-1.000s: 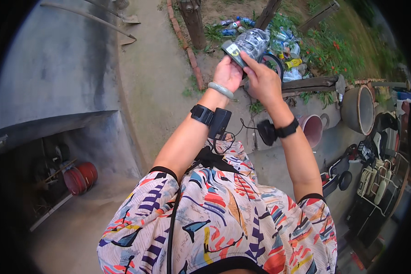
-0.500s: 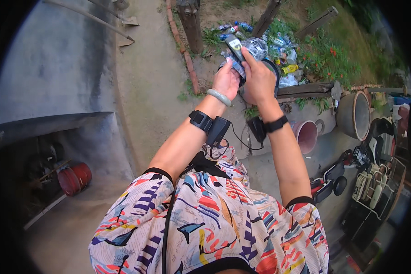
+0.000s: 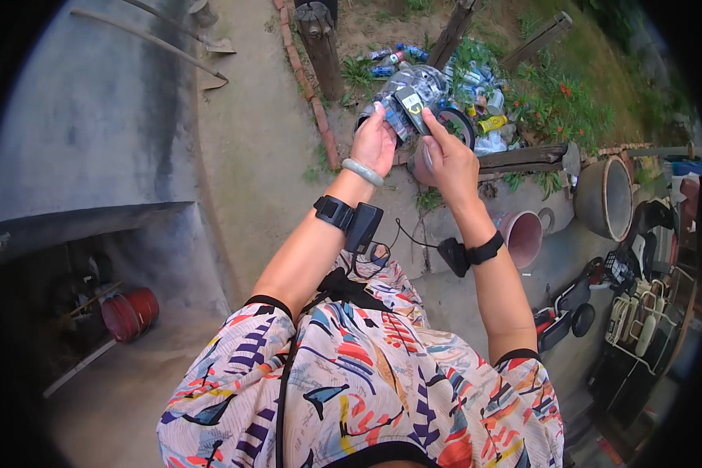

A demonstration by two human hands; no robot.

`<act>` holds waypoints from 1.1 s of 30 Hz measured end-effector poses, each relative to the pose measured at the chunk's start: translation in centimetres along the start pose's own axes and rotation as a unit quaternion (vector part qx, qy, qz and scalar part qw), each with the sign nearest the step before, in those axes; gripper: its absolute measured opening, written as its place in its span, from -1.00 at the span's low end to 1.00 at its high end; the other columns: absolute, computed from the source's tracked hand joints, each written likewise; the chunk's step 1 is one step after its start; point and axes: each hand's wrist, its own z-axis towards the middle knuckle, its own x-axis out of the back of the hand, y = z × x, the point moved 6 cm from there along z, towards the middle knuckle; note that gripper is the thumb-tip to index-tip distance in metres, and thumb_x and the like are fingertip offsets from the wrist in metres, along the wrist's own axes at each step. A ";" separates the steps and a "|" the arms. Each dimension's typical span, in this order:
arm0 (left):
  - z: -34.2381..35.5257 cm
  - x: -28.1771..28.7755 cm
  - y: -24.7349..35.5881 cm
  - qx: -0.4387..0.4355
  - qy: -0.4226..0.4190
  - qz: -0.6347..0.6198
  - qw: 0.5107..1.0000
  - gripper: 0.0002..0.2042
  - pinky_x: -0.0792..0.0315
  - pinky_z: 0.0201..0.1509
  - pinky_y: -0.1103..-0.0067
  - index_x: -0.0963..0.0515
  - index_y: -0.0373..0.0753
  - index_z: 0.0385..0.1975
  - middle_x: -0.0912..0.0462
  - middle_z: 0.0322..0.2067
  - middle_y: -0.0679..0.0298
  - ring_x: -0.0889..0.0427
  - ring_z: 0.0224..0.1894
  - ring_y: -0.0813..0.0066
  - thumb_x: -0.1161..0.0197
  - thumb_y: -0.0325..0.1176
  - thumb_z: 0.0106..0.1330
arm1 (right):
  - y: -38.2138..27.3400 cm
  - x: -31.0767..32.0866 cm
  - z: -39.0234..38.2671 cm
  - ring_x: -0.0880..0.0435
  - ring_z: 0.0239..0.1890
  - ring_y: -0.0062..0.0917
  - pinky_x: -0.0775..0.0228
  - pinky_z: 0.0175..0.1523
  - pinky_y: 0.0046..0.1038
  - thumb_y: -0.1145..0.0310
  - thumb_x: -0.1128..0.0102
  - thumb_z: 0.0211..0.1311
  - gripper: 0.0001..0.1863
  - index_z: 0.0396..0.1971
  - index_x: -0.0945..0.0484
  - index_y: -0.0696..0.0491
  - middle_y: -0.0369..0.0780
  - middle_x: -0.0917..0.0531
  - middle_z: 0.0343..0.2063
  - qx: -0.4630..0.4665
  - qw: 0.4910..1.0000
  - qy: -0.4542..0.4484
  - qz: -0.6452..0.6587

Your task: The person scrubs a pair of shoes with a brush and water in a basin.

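My right hand (image 3: 454,168) holds a dark, oblong, handheld thing (image 3: 412,108) with a pale patch and a yellow-green mark on its upper face; its exact kind is unclear. The index finger lies along its side. To its left, my left hand (image 3: 376,144) is raised with the thumb up and the fingers loosely bent, some of them hidden. It wears a pale bangle (image 3: 363,171). Just beyond both hands is a clear plastic bag (image 3: 421,78) with what look like bottles or cans inside. A black ring or rim (image 3: 469,125) shows beside my right hand.
Loose bottles and cans (image 3: 487,97) lie among plants past the hands. Wooden posts (image 3: 317,47) and a brick edging (image 3: 317,113) border the soil. At right stand a pinkish bucket (image 3: 522,238), a large pot (image 3: 604,199) and a scooter (image 3: 573,308). A red drum (image 3: 130,314) sits left.
My right hand has drawn the oblong thing slightly right and nearer, away from my left hand. My left hand has shifted slightly left. More of the clear bag shows between them.
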 end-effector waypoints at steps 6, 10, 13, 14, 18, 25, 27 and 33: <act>-0.3 -1.8 -0.9 -0.010 -0.013 0.002 1.000 -0.60 -0.38 0.25 0.40 -0.44 -0.31 0.13 -0.61 0.06 0.21 -0.55 0.12 0.38 0.06 -0.11 0.57 | 2.2 0.8 3.8 -0.72 -0.26 -0.13 -0.53 -0.20 -0.25 0.25 -0.19 0.35 -0.61 0.16 -0.58 -0.31 -0.04 -0.72 -0.25 -0.083 0.997 -0.008 0.000; -0.9 -0.9 -0.2 0.009 0.022 0.017 1.000 -0.60 -0.36 0.26 0.41 -0.44 -0.31 0.13 -0.60 0.08 0.21 -0.55 0.13 0.39 0.07 -0.10 0.58 | 2.6 0.7 -0.6 -0.72 -0.24 -0.12 -0.54 -0.18 -0.26 0.24 -0.20 0.34 -0.60 0.18 -0.57 -0.34 -0.04 -0.72 -0.23 -0.017 1.000 0.004 -0.025; -1.1 -1.6 -2.0 0.012 0.006 0.019 1.000 -0.60 -0.36 0.26 0.41 -0.44 -0.32 0.13 -0.60 0.08 0.20 -0.55 0.14 0.38 0.06 -0.11 0.57 | 2.8 1.4 3.1 -0.71 -0.31 -0.11 -0.52 -0.23 -0.23 0.21 -0.18 0.35 -0.59 0.20 -0.54 -0.35 -0.04 -0.72 -0.31 -0.101 0.993 -0.009 -0.065; -1.2 -3.4 -2.2 0.022 -0.017 0.011 1.000 -0.60 -0.36 0.28 0.41 -0.44 -0.33 0.13 -0.60 0.08 0.19 -0.55 0.14 0.38 0.05 -0.11 0.57 | 4.1 1.6 4.3 -0.70 -0.36 -0.09 -0.49 -0.28 -0.20 0.18 -0.17 0.36 -0.58 0.21 -0.53 -0.35 -0.02 -0.70 -0.37 -0.118 0.992 0.014 -0.050; -0.6 -1.7 -0.5 0.012 -0.015 -0.018 1.000 -0.60 -0.35 0.30 0.38 -0.43 -0.32 0.13 -0.58 0.09 0.17 -0.53 0.15 0.33 0.03 -0.11 0.56 | 3.0 1.5 1.3 -0.70 -0.33 -0.07 -0.50 -0.26 -0.21 0.20 -0.18 0.36 -0.57 0.23 -0.51 -0.27 0.01 -0.70 -0.39 -0.059 0.998 0.020 -0.022; 0.1 0.5 -1.4 0.029 0.042 -0.062 0.997 -0.58 -0.33 0.32 0.37 -0.41 -0.29 0.13 -0.54 0.11 0.18 -0.50 0.15 0.31 0.10 -0.06 0.57 | -0.9 1.1 0.8 -0.68 -0.40 -0.25 -0.49 -0.23 -0.28 0.25 -0.37 0.16 -0.57 0.01 -0.57 0.11 -0.02 -0.69 -0.38 -0.055 0.993 -0.007 0.103; -0.1 0.0 -2.1 0.045 0.044 -0.056 0.996 -0.60 -0.33 0.32 0.37 -0.42 -0.28 0.12 -0.55 0.09 0.19 -0.50 0.13 0.32 0.14 -0.09 0.58 | -1.5 -0.5 1.2 -0.68 -0.35 -0.18 -0.49 -0.22 -0.26 0.29 -0.42 0.02 -0.60 -0.14 -0.56 0.13 -0.03 -0.66 -0.41 -0.020 0.997 -0.023 0.075; -0.1 -0.9 -2.8 0.027 0.039 -0.083 0.995 -0.56 -0.32 0.35 0.31 -0.43 -0.26 0.14 -0.54 0.14 0.15 -0.49 0.20 0.24 0.19 -0.05 0.57 | -2.6 -3.3 2.1 -0.68 -0.36 0.02 -0.50 -0.26 -0.05 0.36 -0.23 0.07 -0.74 -0.28 -0.46 0.16 0.04 -0.66 -0.39 0.005 0.994 -0.078 -0.071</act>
